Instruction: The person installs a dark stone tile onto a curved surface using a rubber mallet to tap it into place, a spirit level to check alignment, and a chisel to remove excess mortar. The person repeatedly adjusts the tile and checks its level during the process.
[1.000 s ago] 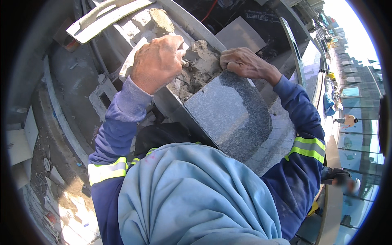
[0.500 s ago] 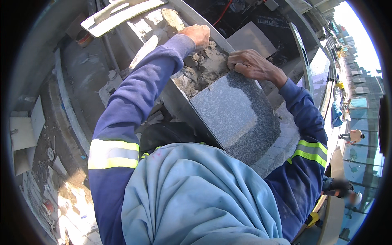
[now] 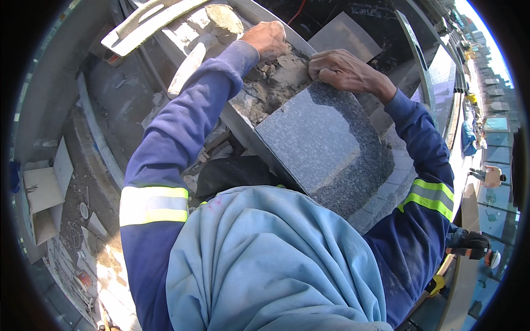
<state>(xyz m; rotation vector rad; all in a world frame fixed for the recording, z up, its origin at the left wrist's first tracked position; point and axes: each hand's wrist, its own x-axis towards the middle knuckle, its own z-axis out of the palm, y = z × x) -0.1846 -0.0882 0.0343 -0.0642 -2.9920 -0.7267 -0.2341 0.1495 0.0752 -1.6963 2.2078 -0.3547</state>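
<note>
A speckled grey granite slab, partly in shadow, lies along the top of a low wall in front of me. Beyond its far edge is a rough bed of grey mortar. My left hand is closed in a fist at the far end of the mortar, near the wall's rim. At the slab's far corner, my right hand has its fingers curled and pressed together against the rim. Whatever either hand may hold is hidden. A long pale float with a loop handle rests at the far left.
A pale elongated piece lies beside my left forearm, near broken lumps. A square tile lies beyond the wall, and a long straight bar stands right of it. A person is at the far right.
The whole view has shifted slightly, so the slab appears a little farther right. Both hands stay closed at nearly the same places over the mortar and the slab's corner.
</note>
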